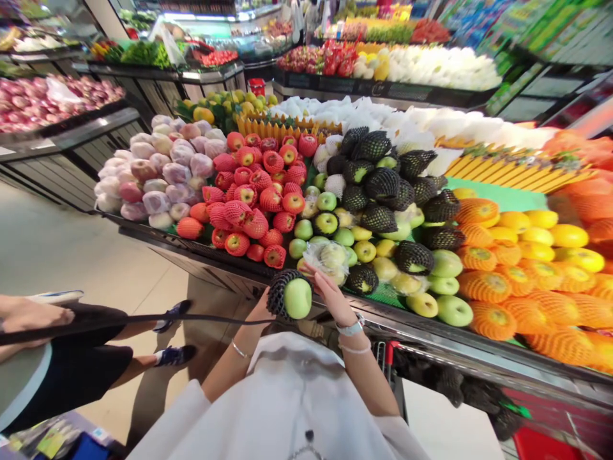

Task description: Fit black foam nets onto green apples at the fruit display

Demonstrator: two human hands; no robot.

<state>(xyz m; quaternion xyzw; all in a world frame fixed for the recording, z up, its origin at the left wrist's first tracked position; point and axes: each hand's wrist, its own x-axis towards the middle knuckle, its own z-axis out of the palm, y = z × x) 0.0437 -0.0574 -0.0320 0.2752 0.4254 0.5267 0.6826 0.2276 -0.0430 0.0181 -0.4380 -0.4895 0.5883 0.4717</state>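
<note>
My left hand (261, 308) is mostly hidden behind a green apple (297, 298), which it holds in front of my chest. A black foam net (278, 292) covers part of that apple, leaving its right side bare. Just right of it is my right hand (331, 298), fingers stretched out and holding nothing I can see. Whether its fingertips touch the apple I cannot tell. Beyond them, at the front of the fruit display, lies a pale fruit in clear plastic wrap (332, 257). Loose green apples (303, 229) and black-netted fruit (362, 279) lie around it.
The display's front edge (412, 321) runs before me. Red-netted apples (246, 214) are piled left, orange-netted fruit (493, 319) right. A person's legs (110, 364) are at my left, with a dark strap (143, 321) crossing. A red-handled cart (390, 351) stands at my right.
</note>
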